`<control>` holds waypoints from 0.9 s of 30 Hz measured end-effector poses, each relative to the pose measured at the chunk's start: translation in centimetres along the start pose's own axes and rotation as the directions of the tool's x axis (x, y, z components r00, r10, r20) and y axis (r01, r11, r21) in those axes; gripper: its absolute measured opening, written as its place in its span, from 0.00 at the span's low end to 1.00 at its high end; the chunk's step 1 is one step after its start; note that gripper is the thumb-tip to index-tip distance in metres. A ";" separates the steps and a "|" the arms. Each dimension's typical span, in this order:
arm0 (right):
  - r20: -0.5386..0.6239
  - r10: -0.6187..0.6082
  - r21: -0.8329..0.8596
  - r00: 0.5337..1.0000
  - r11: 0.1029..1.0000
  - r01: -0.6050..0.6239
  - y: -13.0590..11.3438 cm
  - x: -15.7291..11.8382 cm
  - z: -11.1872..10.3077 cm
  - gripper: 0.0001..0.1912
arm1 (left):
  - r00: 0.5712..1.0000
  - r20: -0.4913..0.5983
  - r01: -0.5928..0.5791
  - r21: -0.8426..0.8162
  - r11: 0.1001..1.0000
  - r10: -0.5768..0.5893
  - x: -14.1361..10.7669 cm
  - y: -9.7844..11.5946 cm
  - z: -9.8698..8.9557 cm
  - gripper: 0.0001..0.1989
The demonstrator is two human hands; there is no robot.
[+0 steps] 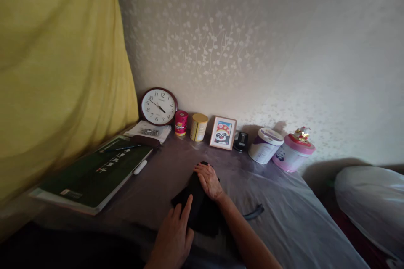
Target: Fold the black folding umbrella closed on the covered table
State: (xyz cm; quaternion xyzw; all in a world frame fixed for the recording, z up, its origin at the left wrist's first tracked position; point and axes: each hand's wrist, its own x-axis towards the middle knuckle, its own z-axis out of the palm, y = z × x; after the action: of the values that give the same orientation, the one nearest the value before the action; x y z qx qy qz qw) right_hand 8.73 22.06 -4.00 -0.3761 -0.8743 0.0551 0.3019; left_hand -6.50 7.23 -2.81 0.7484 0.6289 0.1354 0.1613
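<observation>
A piece of black cloth (202,214), folded into a narrow shape, lies on the table in front of me. My right hand (208,180) rests on its far end, fingers together and laid flat over the fabric. My left hand (175,233) is at the near left side of the cloth, index finger stretched forward onto it and the other fingers partly bent. Neither hand is closed around anything. Just right of my right forearm lies a dark curved strip (254,212), whose kind I cannot make out.
A large green book (94,172) lies left, with a dark case (145,141) on it. Along the wall stand a clock (158,107), red can (181,123), yellow can (198,127), picture frame (222,133), white tub (265,146) and pink-lidded tub (293,153). A yellow curtain (63,71) hangs left.
</observation>
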 end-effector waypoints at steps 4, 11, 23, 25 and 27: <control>-0.006 0.100 0.027 0.995 0.995 -0.100 1.6 1.6 0.7 0.18 | 1.000 -0.012 -0.002 -0.015 1.000 0.001 0.1 -0.1 -0.1 0.34; -0.086 0.580 0.162 0.810 0.810 -0.563 2.9 0.9 -1.7 0.15 | 0.997 0.027 0.074 -0.082 0.994 -0.072 -0.1 -0.2 -0.5 0.33; 0.199 0.795 0.563 0.574 0.386 -0.731 -0.5 -3.4 -3.8 0.15 | 0.998 -0.025 0.056 -0.098 0.994 -0.059 -0.3 -0.4 -0.4 0.31; 0.236 0.793 0.601 0.561 0.334 -0.726 -1.2 -3.0 -3.8 0.14 | 0.998 -0.022 0.053 -0.090 0.995 -0.055 -0.4 -0.4 -0.5 0.31; 0.266 0.795 0.621 0.545 0.291 -0.728 -1.6 -2.7 -3.7 0.13 | 0.998 -0.021 0.054 -0.081 0.995 -0.056 -0.4 -0.3 -0.5 0.31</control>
State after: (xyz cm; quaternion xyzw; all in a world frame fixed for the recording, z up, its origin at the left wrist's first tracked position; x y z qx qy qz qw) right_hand 11.32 18.58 -1.83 -0.6106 -0.4889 0.4840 0.3921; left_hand -7.09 6.89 -2.47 0.7222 0.6450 0.1649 0.1875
